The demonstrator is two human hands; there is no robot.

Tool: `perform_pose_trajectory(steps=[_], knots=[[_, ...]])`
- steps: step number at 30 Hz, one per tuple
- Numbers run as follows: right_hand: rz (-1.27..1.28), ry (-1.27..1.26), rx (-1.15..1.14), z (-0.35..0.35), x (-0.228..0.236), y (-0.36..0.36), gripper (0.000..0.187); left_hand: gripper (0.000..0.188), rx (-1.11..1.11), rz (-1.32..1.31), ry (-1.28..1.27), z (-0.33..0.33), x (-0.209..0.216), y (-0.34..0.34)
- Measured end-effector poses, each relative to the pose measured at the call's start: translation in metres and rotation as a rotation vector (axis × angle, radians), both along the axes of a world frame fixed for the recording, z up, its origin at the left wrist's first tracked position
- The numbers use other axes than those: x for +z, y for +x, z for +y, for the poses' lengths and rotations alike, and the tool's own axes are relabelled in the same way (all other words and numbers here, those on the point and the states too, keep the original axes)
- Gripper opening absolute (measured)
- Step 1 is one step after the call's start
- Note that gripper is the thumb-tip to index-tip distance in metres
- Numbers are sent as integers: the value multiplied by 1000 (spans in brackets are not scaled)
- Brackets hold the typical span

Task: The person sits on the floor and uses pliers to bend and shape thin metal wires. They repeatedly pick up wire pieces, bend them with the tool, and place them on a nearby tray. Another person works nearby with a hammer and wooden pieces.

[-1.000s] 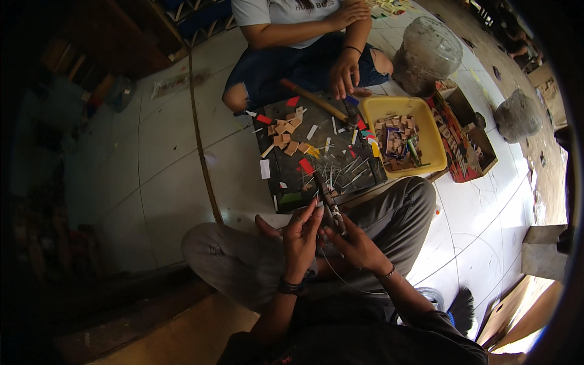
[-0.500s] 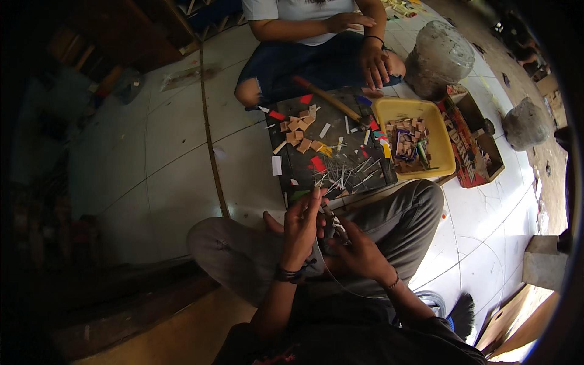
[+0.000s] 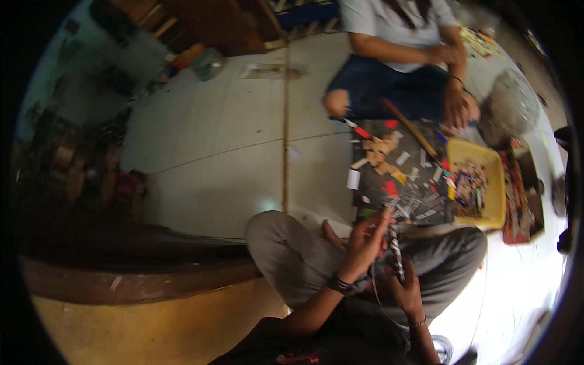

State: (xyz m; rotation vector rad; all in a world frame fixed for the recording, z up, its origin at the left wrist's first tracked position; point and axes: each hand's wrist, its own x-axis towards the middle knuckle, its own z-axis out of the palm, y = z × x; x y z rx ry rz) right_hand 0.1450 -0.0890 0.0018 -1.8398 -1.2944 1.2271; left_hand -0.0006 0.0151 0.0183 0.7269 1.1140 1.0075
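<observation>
My left hand (image 3: 367,242) is closed, with its thumb and fingers pinched together over the near edge of the dark board. A thin pale wire (image 3: 376,291) runs down from it in a loop toward my lap. My right hand (image 3: 409,293) is wrapped round the lower end of a long, dark and silvery tool (image 3: 395,252) that looks like pliers. Its upper end lies close beside my left fingers; blur hides whether it touches the wire. On the dark board (image 3: 420,146) just beyond are many short pale wire pieces (image 3: 417,204) and small tan wooden pieces (image 3: 380,149).
A yellow tub (image 3: 496,194) of small wooden pieces stands right of the board, beside an open cardboard box (image 3: 520,213). A wooden-handled tool (image 3: 413,131) lies across the board. Opposite sits another person (image 3: 398,55), hands at the knee. A wrapped bundle (image 3: 510,109) stands at far right.
The view has swung left, so everything sits further right and lower. My hands keep their holds; the tool now points more upright. The other person's upper hand has dropped to the other forearm.
</observation>
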Motion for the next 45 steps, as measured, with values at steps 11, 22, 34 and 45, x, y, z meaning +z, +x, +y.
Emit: perform_pose_trajectory(steps=[11,22,34,45], knots=[[341,-108,-69,-1,-12,-26,47,26,83,127,239,-18,-14,8],[359,-134,-30,1,-11,-24,43,28,158,179,292,-26,-28,7],[112,-188,43,8,-19,-19,51,28,187,146,137,-25,-19,0],[56,-161,85,12,-18,-13,54,28,153,133,102,-19,-15,3]])
